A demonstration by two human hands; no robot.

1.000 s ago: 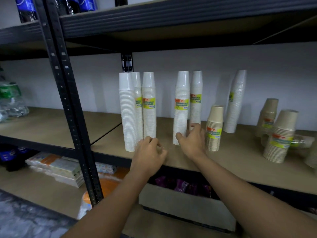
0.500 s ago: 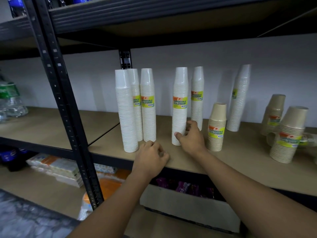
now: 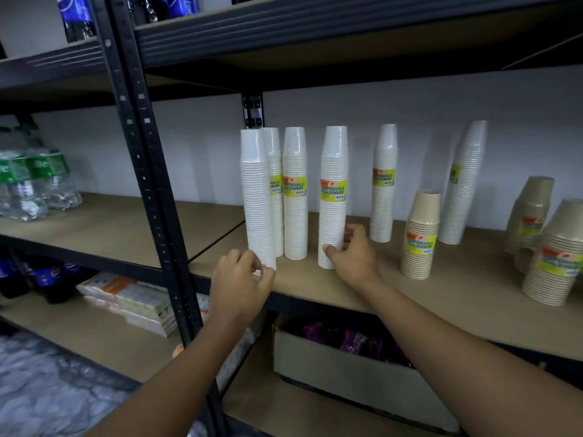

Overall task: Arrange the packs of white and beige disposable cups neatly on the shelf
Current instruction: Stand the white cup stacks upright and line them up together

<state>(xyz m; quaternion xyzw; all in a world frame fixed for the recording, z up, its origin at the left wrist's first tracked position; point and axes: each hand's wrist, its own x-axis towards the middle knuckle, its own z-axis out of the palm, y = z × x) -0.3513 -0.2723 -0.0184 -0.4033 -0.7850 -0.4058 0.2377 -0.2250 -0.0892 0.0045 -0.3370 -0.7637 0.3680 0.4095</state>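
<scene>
Right hand [image 3: 355, 258] fingers [image 3: 331, 248] wrapped round base of a tall white cup pack [image 3: 333, 197], upright on tan shelf [image 3: 315, 280]. Left hand [image 3: 241, 279] fingers curled, touching foot of the leftmost white pack [image 3: 256, 200]; real grip or not, cannot tell. Two more white packs just behind, two farther right by the white wall [image 3: 441, 99]. Beige cup packs [image 3: 421, 234] at right, upright. Black upright post [image 3: 148, 184] left; water bottles [image 3: 34, 184] beyond; cardboard box [image 3: 347, 370] below.

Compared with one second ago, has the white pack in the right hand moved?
Yes. The white pack slid left, away from the beige pack and toward the black rear post.
</scene>
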